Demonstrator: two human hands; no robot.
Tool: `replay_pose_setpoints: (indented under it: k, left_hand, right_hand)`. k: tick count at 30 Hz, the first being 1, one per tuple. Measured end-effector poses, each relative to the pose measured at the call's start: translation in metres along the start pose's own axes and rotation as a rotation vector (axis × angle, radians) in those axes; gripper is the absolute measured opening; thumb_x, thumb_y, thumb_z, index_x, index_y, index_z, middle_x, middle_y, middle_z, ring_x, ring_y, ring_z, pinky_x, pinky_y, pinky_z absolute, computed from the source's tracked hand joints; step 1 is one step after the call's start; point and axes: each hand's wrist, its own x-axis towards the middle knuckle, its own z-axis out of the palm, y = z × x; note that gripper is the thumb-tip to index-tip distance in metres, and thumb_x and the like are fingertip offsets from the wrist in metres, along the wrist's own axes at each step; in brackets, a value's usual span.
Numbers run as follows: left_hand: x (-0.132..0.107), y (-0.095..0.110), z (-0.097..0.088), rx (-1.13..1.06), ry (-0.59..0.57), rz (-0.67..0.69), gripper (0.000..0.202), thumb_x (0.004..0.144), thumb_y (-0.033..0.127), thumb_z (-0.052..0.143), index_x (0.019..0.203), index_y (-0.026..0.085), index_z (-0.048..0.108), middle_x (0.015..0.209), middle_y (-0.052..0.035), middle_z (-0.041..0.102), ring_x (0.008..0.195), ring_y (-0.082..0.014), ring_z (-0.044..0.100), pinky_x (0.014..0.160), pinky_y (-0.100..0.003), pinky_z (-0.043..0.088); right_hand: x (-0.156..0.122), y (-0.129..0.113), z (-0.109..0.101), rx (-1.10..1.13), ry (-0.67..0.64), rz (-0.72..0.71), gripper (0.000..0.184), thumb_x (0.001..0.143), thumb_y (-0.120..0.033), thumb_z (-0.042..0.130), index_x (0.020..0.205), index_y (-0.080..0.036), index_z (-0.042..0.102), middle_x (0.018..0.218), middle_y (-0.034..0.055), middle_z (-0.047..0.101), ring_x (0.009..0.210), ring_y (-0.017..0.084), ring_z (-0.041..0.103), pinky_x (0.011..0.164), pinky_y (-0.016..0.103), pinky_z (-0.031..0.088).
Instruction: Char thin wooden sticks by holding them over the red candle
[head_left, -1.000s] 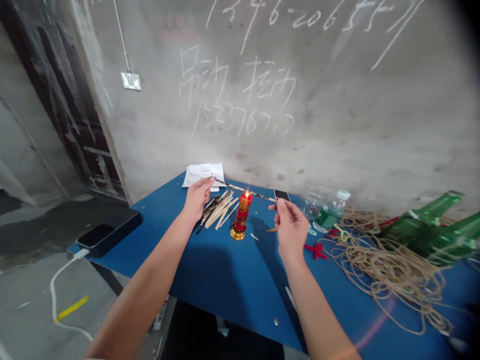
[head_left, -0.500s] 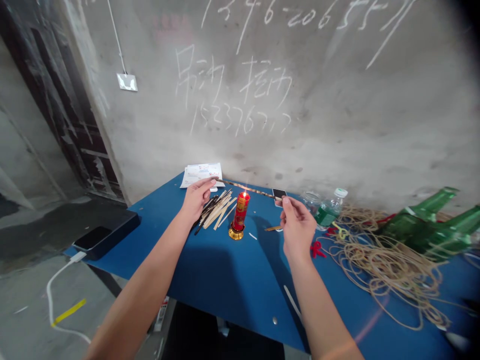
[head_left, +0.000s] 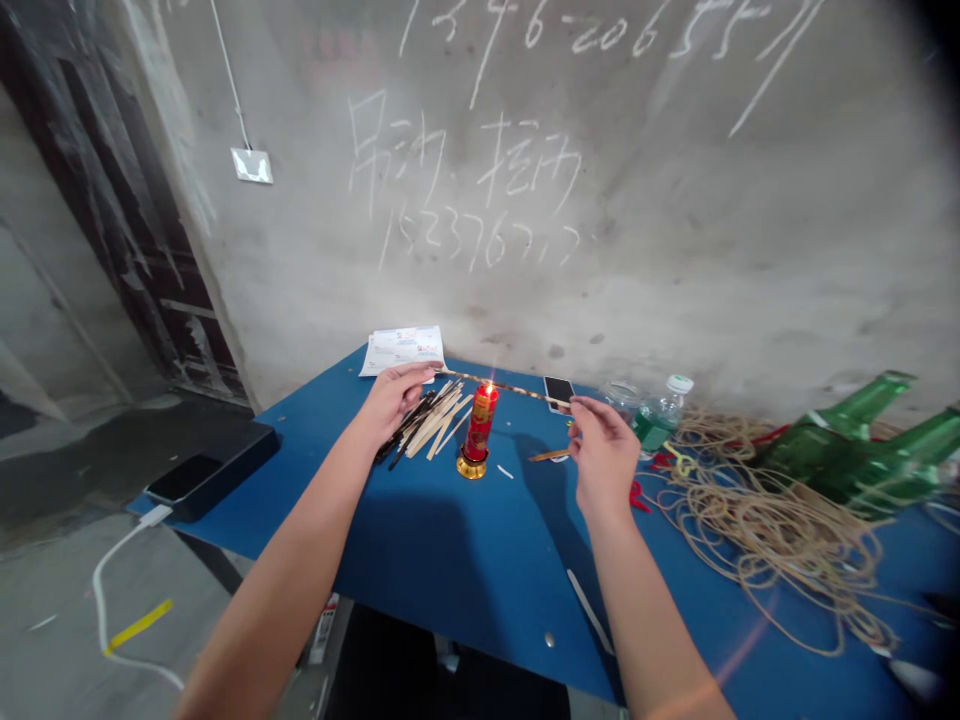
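Observation:
A thin scorched strip (head_left: 504, 386) is stretched level just above the flame of a lit red candle (head_left: 480, 424) on a gold base. My left hand (head_left: 394, 395) pinches the strip's left end and my right hand (head_left: 604, 450) pinches its right end. Below my left hand lies a pile of pale and blackened strips (head_left: 429, 417) on the blue table (head_left: 465, 560).
A phone (head_left: 559, 391), a clear water bottle (head_left: 660, 413), white paper (head_left: 401, 349), a tangle of tan cord (head_left: 780, 525), green glass bottles (head_left: 862, 440) and a red knot (head_left: 637, 495) lie on the table. A dark box (head_left: 206, 470) sits at the left corner. A concrete wall stands behind.
The strip has shifted right over the flame, and my right hand has moved right with it. My left hand has followed slightly.

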Motion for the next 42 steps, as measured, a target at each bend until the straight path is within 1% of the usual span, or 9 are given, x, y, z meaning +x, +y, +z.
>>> replay_pose_setpoints:
  k: [7, 11, 18, 25, 30, 35, 38, 42]
  left_hand:
    - [0.001, 0.004, -0.007, 0.046, -0.012, -0.014, 0.030, 0.075, 0.030, 0.082, 0.101, 0.017, 0.082, 0.048, 0.0063, 0.033, 0.042, -0.0059, 0.022, 0.042, -0.025, 0.013]
    - [0.003, 0.003, -0.012, 0.042, 0.012, -0.011, 0.031, 0.075, 0.029, 0.082, 0.103, 0.017, 0.081, 0.048, 0.0073, 0.033, 0.041, -0.0052, 0.022, 0.041, -0.024, 0.013]
    - [0.003, 0.003, -0.013, 0.031, 0.007, -0.013, 0.031, 0.076, 0.028, 0.081, 0.104, 0.016, 0.081, 0.048, 0.0072, 0.034, 0.040, -0.0049, 0.023, 0.040, -0.024, 0.013]
    - [0.004, 0.004, -0.014, 0.033, 0.020, -0.005, 0.032, 0.077, 0.030, 0.081, 0.105, 0.016, 0.081, 0.049, 0.0072, 0.035, 0.040, -0.0042, 0.023, 0.039, -0.023, 0.013]
    - [0.004, 0.004, -0.014, 0.016, 0.035, -0.003, 0.037, 0.075, 0.030, 0.081, 0.108, 0.014, 0.079, 0.049, 0.0082, 0.036, 0.040, -0.0034, 0.023, 0.039, -0.022, 0.013]
    - [0.006, 0.004, -0.014, -0.003, 0.038, 0.017, 0.038, 0.077, 0.030, 0.078, 0.112, 0.014, 0.078, 0.049, 0.0081, 0.037, 0.038, -0.0036, 0.024, 0.039, -0.022, 0.012]
    - [0.005, 0.005, -0.013, -0.005, 0.035, 0.033, 0.037, 0.080, 0.032, 0.076, 0.113, 0.014, 0.078, 0.049, 0.0070, 0.039, 0.039, -0.0040, 0.024, 0.039, -0.022, 0.012]
    - [0.003, 0.006, -0.012, 0.027, 0.022, 0.039, 0.039, 0.080, 0.034, 0.075, 0.114, 0.015, 0.078, 0.048, 0.0068, 0.039, 0.039, -0.0048, 0.024, 0.040, -0.024, 0.013]
  right_hand:
    - [-0.003, 0.001, 0.002, -0.022, -0.034, 0.000, 0.030, 0.071, -0.042, 0.083, 0.089, -0.019, 0.076, 0.075, 0.0041, 0.073, 0.054, 0.011, 0.050, 0.042, 0.022, 0.027]
    - [-0.006, 0.002, 0.004, -0.034, -0.051, 0.005, 0.030, 0.073, -0.042, 0.082, 0.090, -0.018, 0.077, 0.078, 0.0053, 0.074, 0.055, 0.010, 0.048, 0.043, 0.021, 0.029]
    - [-0.007, 0.002, 0.004, -0.036, -0.056, 0.008, 0.032, 0.073, -0.043, 0.083, 0.091, -0.017, 0.077, 0.079, 0.0062, 0.074, 0.055, 0.011, 0.049, 0.042, 0.022, 0.030]
    - [-0.007, 0.005, 0.004, -0.029, -0.087, 0.007, 0.031, 0.075, -0.041, 0.082, 0.093, -0.017, 0.077, 0.080, 0.0062, 0.074, 0.058, 0.011, 0.049, 0.045, 0.022, 0.032]
    - [-0.007, 0.008, 0.005, -0.049, -0.108, -0.021, 0.030, 0.076, -0.042, 0.081, 0.093, -0.018, 0.077, 0.082, 0.0071, 0.075, 0.063, 0.014, 0.057, 0.051, 0.025, 0.038]
    - [-0.006, 0.013, 0.004, -0.092, -0.135, -0.060, 0.031, 0.078, -0.044, 0.078, 0.095, -0.019, 0.077, 0.089, 0.0089, 0.077, 0.068, 0.017, 0.063, 0.054, 0.027, 0.042]
    - [-0.006, 0.014, 0.004, -0.079, -0.131, -0.052, 0.030, 0.079, -0.043, 0.079, 0.097, -0.019, 0.077, 0.089, 0.0088, 0.077, 0.068, 0.016, 0.062, 0.053, 0.026, 0.041]
    - [-0.006, 0.010, 0.004, -0.046, -0.106, -0.029, 0.030, 0.077, -0.042, 0.081, 0.096, -0.018, 0.077, 0.084, 0.0074, 0.076, 0.062, 0.013, 0.055, 0.049, 0.024, 0.037]
